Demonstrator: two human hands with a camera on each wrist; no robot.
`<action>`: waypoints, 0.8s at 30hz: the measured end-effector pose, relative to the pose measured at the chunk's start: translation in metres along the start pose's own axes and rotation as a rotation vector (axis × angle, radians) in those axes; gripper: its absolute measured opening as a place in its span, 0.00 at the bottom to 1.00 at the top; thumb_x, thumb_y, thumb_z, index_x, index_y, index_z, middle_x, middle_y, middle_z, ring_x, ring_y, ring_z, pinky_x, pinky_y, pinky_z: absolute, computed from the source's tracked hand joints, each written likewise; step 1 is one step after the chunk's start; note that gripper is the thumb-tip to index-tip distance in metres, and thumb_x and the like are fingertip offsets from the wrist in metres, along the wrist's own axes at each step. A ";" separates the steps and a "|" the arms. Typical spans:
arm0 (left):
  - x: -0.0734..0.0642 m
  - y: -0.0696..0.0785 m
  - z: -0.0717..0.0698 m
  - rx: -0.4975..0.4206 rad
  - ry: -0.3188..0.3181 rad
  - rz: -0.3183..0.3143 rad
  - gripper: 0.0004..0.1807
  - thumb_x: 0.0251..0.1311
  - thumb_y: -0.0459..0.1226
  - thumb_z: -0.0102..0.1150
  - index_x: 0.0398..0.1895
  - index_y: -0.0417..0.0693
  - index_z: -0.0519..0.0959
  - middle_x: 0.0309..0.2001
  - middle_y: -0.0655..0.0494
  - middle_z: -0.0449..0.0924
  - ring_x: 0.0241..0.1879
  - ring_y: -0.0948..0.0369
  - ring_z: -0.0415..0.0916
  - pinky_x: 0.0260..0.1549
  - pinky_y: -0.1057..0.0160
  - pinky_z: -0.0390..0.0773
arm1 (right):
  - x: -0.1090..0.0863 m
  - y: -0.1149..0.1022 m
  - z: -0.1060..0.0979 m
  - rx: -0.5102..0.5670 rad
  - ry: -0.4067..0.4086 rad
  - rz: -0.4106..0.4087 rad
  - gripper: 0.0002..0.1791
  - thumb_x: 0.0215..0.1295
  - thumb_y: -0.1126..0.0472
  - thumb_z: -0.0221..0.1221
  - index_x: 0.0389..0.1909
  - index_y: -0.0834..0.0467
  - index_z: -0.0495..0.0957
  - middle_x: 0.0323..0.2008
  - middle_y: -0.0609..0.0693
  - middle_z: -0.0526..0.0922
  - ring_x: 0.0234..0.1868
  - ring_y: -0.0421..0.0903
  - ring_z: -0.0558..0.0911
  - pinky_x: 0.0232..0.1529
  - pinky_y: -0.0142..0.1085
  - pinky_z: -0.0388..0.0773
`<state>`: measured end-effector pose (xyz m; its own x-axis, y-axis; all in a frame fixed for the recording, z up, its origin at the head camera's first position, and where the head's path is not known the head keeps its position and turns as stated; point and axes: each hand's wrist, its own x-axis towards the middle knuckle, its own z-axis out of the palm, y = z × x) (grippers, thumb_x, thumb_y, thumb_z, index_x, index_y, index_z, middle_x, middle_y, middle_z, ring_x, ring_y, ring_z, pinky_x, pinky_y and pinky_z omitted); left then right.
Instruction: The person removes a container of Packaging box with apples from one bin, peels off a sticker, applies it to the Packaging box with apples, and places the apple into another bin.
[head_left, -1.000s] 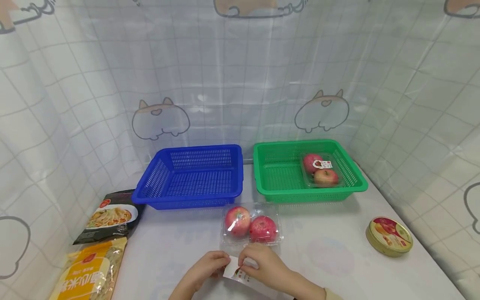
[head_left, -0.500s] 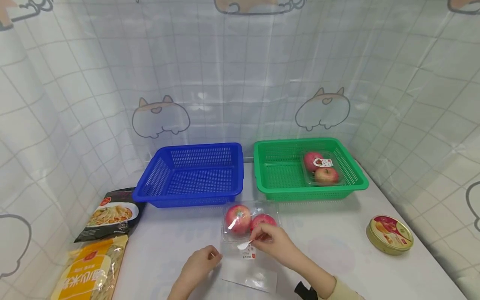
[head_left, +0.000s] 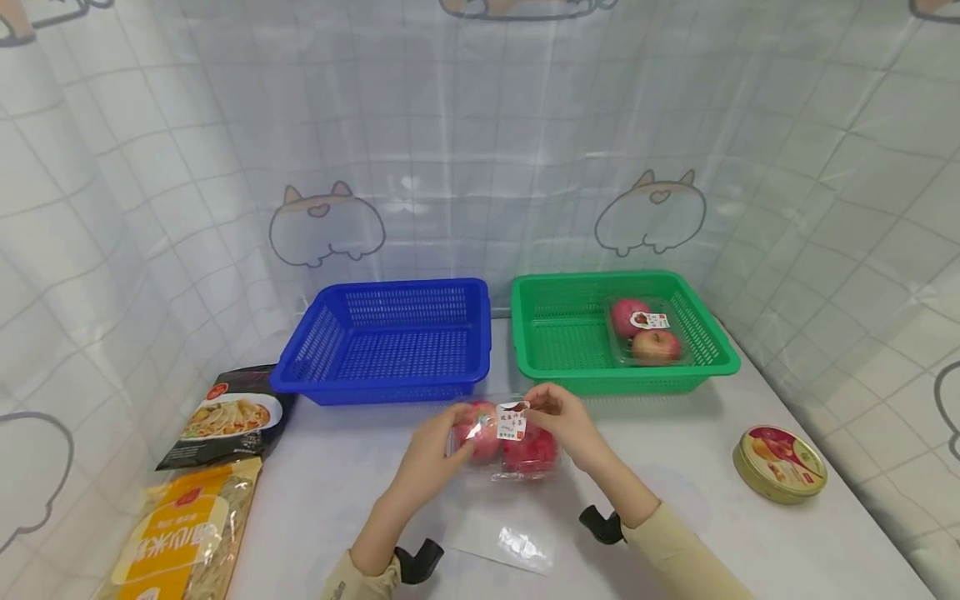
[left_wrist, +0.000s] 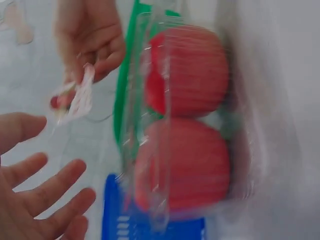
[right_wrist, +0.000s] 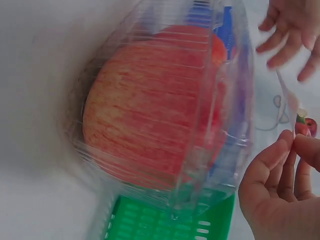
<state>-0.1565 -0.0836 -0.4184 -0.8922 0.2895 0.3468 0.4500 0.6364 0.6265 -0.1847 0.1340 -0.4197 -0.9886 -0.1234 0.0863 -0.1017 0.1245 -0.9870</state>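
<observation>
A clear plastic clamshell box [head_left: 517,477] with two red apples [head_left: 477,437] sits on the white table in front of the baskets. My right hand [head_left: 566,425] pinches a small white label [head_left: 512,422] with an apple picture between thumb and fingertips. In both wrist views the label [right_wrist: 290,102] is held above the lid, apart from it. My left hand [head_left: 433,450] hovers at the box's left side, its fingers [left_wrist: 55,177] spread and holding nothing in the left wrist view. The apples [left_wrist: 182,165] show through the box's ribbed side there.
A blue basket [head_left: 382,390] stands behind on the left. Right of it, a green basket [head_left: 622,382] holds a labelled box of apples [head_left: 648,333]. A glossy backing sheet [head_left: 498,542] lies in front. A round tin [head_left: 780,464] is at right; black [head_left: 225,417] and yellow [head_left: 183,533] food packages at left.
My right hand has peeled the label off its backing sheet and carried it forward over the apple box. My left hand has left the sheet and moved forward to the box's left side.
</observation>
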 end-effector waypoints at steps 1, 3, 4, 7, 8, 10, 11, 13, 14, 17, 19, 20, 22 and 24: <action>0.004 0.001 0.004 -0.002 -0.001 0.024 0.22 0.53 0.32 0.62 0.52 0.40 0.70 0.45 0.49 0.79 0.49 0.51 0.73 0.52 0.47 0.67 | 0.002 0.000 0.001 -0.003 0.000 0.000 0.09 0.56 0.71 0.59 0.39 0.66 0.75 0.37 0.55 0.80 0.38 0.44 0.77 0.37 0.31 0.75; 0.011 0.000 0.012 0.007 -0.009 0.056 0.26 0.52 0.33 0.63 0.54 0.40 0.66 0.46 0.48 0.79 0.52 0.48 0.71 0.54 0.43 0.61 | 0.005 0.002 0.003 -0.013 -0.005 -0.003 0.10 0.56 0.72 0.59 0.40 0.66 0.75 0.37 0.56 0.80 0.38 0.45 0.77 0.37 0.31 0.75; 0.013 -0.001 0.016 0.028 -0.006 0.067 0.26 0.52 0.35 0.63 0.54 0.41 0.65 0.45 0.50 0.80 0.52 0.48 0.70 0.54 0.43 0.59 | 0.006 0.003 0.004 -0.024 -0.010 -0.008 0.10 0.56 0.73 0.59 0.40 0.66 0.75 0.37 0.57 0.80 0.38 0.46 0.78 0.37 0.31 0.75; 0.019 -0.003 0.026 0.064 0.015 0.079 0.24 0.53 0.37 0.64 0.50 0.44 0.66 0.38 0.55 0.81 0.49 0.50 0.70 0.52 0.44 0.56 | 0.009 0.007 0.007 -0.078 -0.015 -0.029 0.12 0.55 0.74 0.59 0.42 0.65 0.75 0.36 0.57 0.81 0.37 0.48 0.79 0.37 0.32 0.76; 0.020 -0.004 0.029 0.074 0.022 0.080 0.23 0.53 0.37 0.63 0.49 0.44 0.66 0.36 0.57 0.80 0.48 0.51 0.70 0.52 0.44 0.55 | 0.009 0.008 0.008 -0.101 -0.012 -0.036 0.13 0.55 0.74 0.59 0.42 0.64 0.75 0.36 0.57 0.81 0.37 0.48 0.79 0.37 0.32 0.76; 0.023 -0.005 0.033 0.095 0.040 0.080 0.20 0.53 0.37 0.63 0.47 0.45 0.67 0.33 0.59 0.79 0.47 0.52 0.70 0.51 0.45 0.55 | 0.009 0.010 0.010 -0.148 0.002 -0.048 0.15 0.55 0.74 0.59 0.44 0.63 0.75 0.35 0.56 0.81 0.36 0.48 0.80 0.35 0.33 0.77; 0.024 -0.004 0.035 0.103 0.047 0.081 0.19 0.53 0.37 0.63 0.46 0.45 0.67 0.32 0.59 0.79 0.46 0.52 0.70 0.51 0.45 0.56 | 0.010 0.011 0.011 -0.178 0.012 -0.059 0.16 0.54 0.74 0.59 0.45 0.62 0.75 0.35 0.55 0.82 0.36 0.48 0.80 0.34 0.33 0.78; 0.026 -0.004 0.037 0.128 0.061 0.085 0.17 0.53 0.36 0.63 0.44 0.46 0.69 0.31 0.59 0.78 0.45 0.52 0.70 0.50 0.45 0.57 | 0.010 0.012 0.013 -0.232 0.028 -0.093 0.19 0.54 0.74 0.59 0.47 0.61 0.74 0.36 0.55 0.81 0.34 0.48 0.81 0.31 0.33 0.78; 0.026 -0.004 0.038 0.146 0.068 0.087 0.16 0.52 0.35 0.63 0.42 0.47 0.69 0.30 0.59 0.77 0.44 0.53 0.70 0.49 0.46 0.58 | 0.010 0.012 0.014 -0.260 0.035 -0.114 0.20 0.53 0.75 0.59 0.48 0.61 0.73 0.38 0.56 0.80 0.34 0.47 0.81 0.30 0.33 0.78; 0.026 -0.003 0.040 0.201 0.081 0.094 0.13 0.52 0.34 0.63 0.37 0.49 0.69 0.29 0.58 0.76 0.43 0.52 0.71 0.47 0.46 0.59 | 0.009 0.014 0.018 -0.350 0.066 -0.178 0.22 0.51 0.76 0.60 0.49 0.62 0.70 0.43 0.58 0.76 0.31 0.45 0.80 0.28 0.31 0.77; 0.026 -0.003 0.041 0.236 0.084 0.105 0.11 0.52 0.33 0.63 0.32 0.50 0.68 0.30 0.57 0.77 0.43 0.51 0.71 0.46 0.47 0.59 | 0.009 0.015 0.020 -0.398 0.087 -0.212 0.22 0.49 0.77 0.60 0.46 0.63 0.68 0.44 0.59 0.72 0.29 0.44 0.79 0.27 0.29 0.77; 0.026 -0.003 0.042 0.250 0.086 0.111 0.11 0.52 0.33 0.62 0.30 0.51 0.68 0.30 0.57 0.77 0.43 0.51 0.71 0.46 0.47 0.59 | 0.008 0.015 0.021 -0.426 0.098 -0.227 0.21 0.49 0.77 0.60 0.44 0.63 0.67 0.44 0.59 0.71 0.28 0.43 0.78 0.27 0.29 0.76; 0.025 -0.003 0.043 0.279 0.089 0.131 0.11 0.51 0.33 0.62 0.27 0.52 0.67 0.32 0.57 0.79 0.44 0.51 0.71 0.45 0.47 0.59 | 0.008 0.016 0.023 -0.477 0.112 -0.251 0.19 0.49 0.77 0.60 0.41 0.62 0.66 0.42 0.58 0.71 0.28 0.43 0.77 0.26 0.28 0.76; 0.024 -0.004 0.043 0.302 0.090 0.160 0.10 0.50 0.33 0.61 0.27 0.52 0.69 0.34 0.57 0.80 0.44 0.51 0.71 0.44 0.47 0.59 | 0.006 0.015 0.024 -0.531 0.119 -0.268 0.18 0.50 0.76 0.60 0.39 0.61 0.65 0.40 0.57 0.71 0.28 0.43 0.78 0.25 0.28 0.75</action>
<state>-0.1820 -0.0482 -0.4431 -0.7980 0.3470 0.4928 0.5401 0.7745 0.3292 -0.1899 0.1116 -0.4377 -0.9235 -0.1115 0.3671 -0.3600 0.5827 -0.7286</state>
